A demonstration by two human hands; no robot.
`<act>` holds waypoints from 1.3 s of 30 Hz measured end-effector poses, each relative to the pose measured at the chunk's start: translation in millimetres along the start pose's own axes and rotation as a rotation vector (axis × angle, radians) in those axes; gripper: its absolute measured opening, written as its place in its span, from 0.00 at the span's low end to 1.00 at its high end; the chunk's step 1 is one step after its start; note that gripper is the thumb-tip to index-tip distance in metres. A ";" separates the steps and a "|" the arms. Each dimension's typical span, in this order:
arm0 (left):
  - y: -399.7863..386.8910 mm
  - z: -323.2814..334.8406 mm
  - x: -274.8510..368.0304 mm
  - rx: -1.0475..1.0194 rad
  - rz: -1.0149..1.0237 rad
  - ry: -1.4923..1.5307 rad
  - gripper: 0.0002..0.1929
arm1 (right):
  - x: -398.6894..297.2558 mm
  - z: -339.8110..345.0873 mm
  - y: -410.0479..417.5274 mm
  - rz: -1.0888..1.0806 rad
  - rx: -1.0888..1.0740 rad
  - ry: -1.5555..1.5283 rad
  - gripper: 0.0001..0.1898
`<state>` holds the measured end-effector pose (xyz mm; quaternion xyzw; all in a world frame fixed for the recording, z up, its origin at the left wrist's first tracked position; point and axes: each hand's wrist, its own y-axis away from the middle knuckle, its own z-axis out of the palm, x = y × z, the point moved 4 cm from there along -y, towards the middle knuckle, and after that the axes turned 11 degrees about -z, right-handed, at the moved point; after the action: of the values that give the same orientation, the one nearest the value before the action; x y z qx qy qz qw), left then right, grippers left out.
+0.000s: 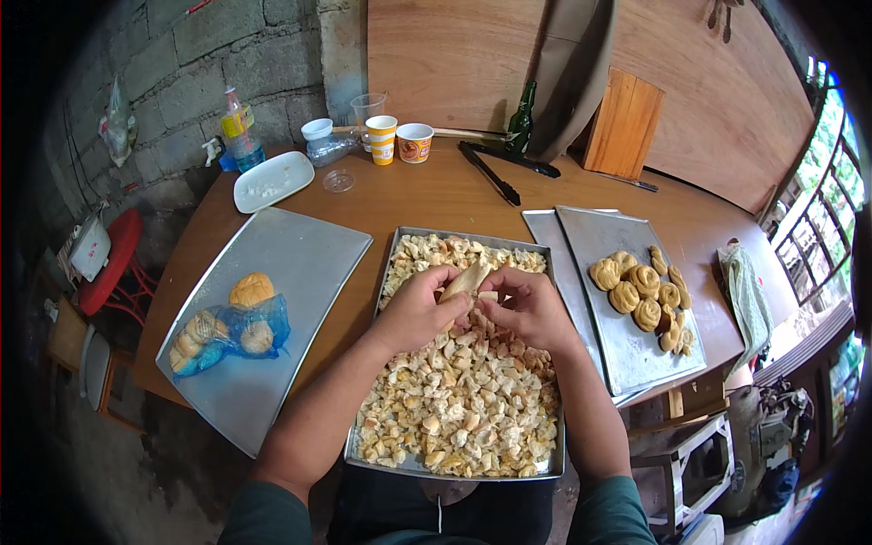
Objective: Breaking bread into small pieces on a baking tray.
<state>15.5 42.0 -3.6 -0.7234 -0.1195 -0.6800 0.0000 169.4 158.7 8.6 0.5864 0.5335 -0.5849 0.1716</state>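
My left hand (pixel 429 301) grips a pale piece of bread (pixel 469 281) above the middle of a metal baking tray (pixel 471 236). Close against it, my right hand (pixel 526 305) pinches a small bit of bread (pixel 488 296) between thumb and fingers. Torn bread chunks (pixel 463 409) cover most of the tray's bottom, some with brown crust. To the left, a round bun (pixel 251 290) rests on a flat metal sheet (pixel 300 252). Beside it a blue plastic bag (pixel 275 327) holds several more buns.
On the right, several twisted and coiled dough pieces (pixel 644 281) sit on another metal sheet (pixel 593 238). Black tongs (pixel 490 176), a green glass bottle (pixel 523 119), paper cups (pixel 381 139) and a white dish (pixel 274 181) stand or lie along the table's back.
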 end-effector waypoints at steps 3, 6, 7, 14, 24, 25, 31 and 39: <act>2.8 2.4 3.6 0.026 0.053 0.029 0.11 | -3.0 3.8 -0.1 0.046 -0.008 -0.019 0.06; 1.1 0.7 -1.3 -0.041 0.039 0.123 0.12 | 1.2 1.0 1.8 0.055 0.034 -0.261 0.07; 1.0 0.4 -1.2 -0.042 0.037 0.124 0.12 | 1.1 0.1 1.1 0.056 0.035 -0.262 0.07; 6.5 1.1 8.8 -0.003 0.056 0.065 0.13 | 5.3 -2.8 0.2 0.032 0.056 -0.327 0.05; 1.3 -11.4 6.4 0.102 0.146 0.087 0.15 | -10.6 -1.9 -1.8 0.040 -0.134 0.177 0.20; 2.8 -11.3 7.6 0.115 0.192 0.058 0.15 | -9.8 1.7 -2.6 0.040 -0.136 0.173 0.20; -3.4 -2.5 -1.1 0.003 0.154 -0.013 0.16 | -0.7 -1.7 -0.4 0.040 -0.054 0.056 0.13; -2.1 -8.5 0.3 0.070 0.085 0.040 0.14 | -6.0 -2.5 0.8 -0.077 0.021 -0.025 0.05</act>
<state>6.8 42.6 -3.0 -0.7138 -0.1123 -0.6890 0.0568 172.8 157.9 14.1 0.5596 0.5475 -0.6039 0.1494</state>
